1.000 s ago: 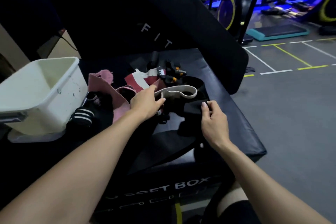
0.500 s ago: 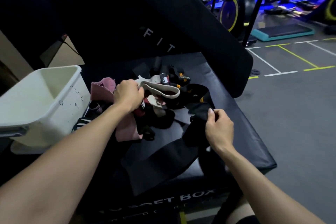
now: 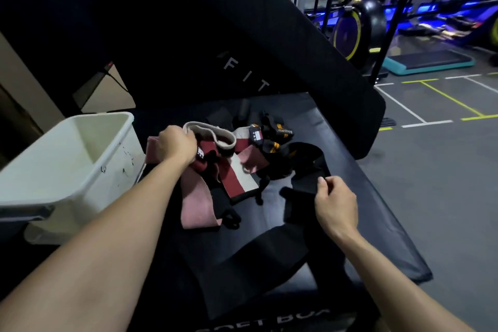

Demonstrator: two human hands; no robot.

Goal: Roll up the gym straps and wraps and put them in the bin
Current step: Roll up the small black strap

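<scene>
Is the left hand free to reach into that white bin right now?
Probably yes. The white bin stands open-topped just to the left of the left hand, with nothing between them. But that hand grips the beige band in the strap pile, so whatever it holds would go in too.

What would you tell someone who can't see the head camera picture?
Two hands sort a pile of gym straps on a black padded box: the left hand grips a beige band, the right hand pinches a black wrap. A white bin waits left.

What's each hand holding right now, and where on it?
Left hand grips the beige band at its left end. Right hand pinches the black wrap at its near edge.
</scene>
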